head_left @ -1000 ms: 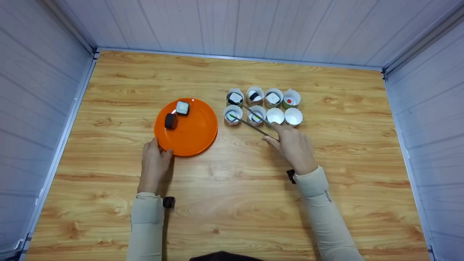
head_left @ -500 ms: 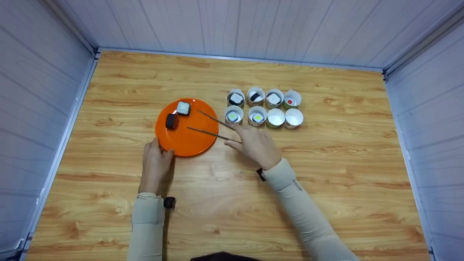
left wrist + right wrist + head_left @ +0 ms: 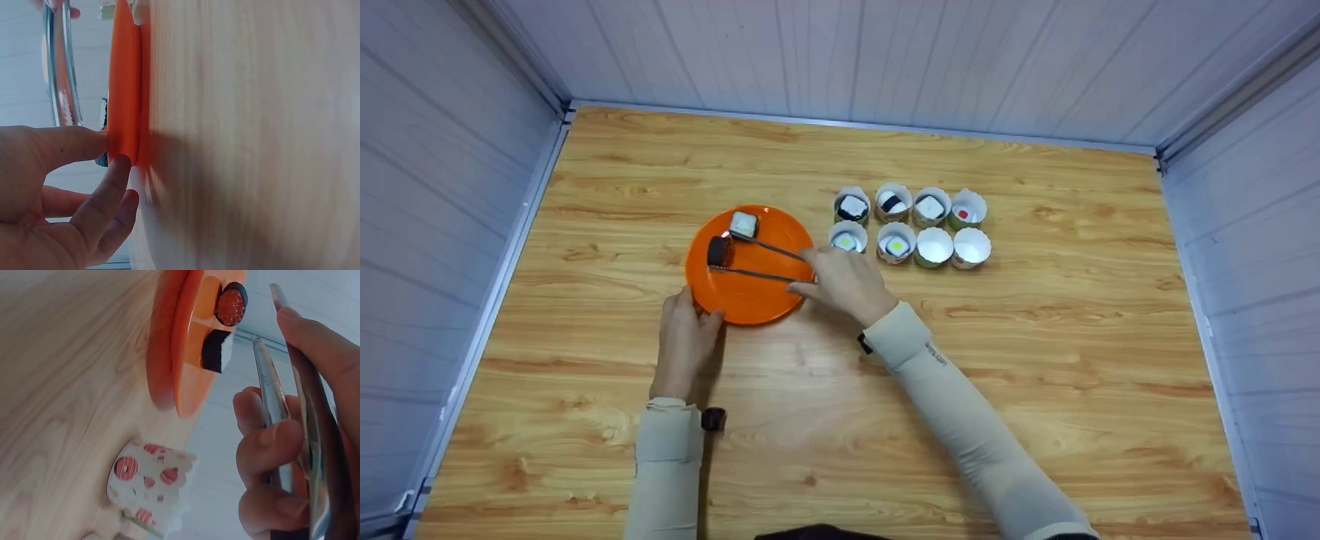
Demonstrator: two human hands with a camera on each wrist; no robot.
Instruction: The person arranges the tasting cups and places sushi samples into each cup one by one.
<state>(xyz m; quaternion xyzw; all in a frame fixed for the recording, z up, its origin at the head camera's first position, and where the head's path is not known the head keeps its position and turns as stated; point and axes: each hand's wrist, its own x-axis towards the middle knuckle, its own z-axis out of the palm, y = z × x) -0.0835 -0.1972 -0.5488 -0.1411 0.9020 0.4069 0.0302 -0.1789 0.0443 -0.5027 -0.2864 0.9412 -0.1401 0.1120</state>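
Observation:
At the near-left rim of an orange plate (image 3: 761, 304), my left hand (image 3: 682, 341) pinches the edge between thumb and fingers; the left wrist view shows the thumb on top and fingertips under the rim. My right hand (image 3: 847, 281) grips metal tongs (image 3: 761, 274) with spread arms, low over the plate in the head view. Nothing sits between the tong tips in the right wrist view. Two sushi pieces are on the plate: a dark-wrapped one with red roe (image 3: 230, 308) and a white one with a black band (image 3: 216, 351).
Right of the plate stand two rows of paper cups. Sushi pieces lie in several, such as the back-left cup (image 3: 852, 204); the two front-right cups, including the end cup (image 3: 971, 247), show only white insides. Panel walls (image 3: 810, 60) border the wooden table (image 3: 810, 420).
My right hand has carried the tongs left from the cups to over the plate, near the two sushi pieces. My left hand stays on the plate rim.

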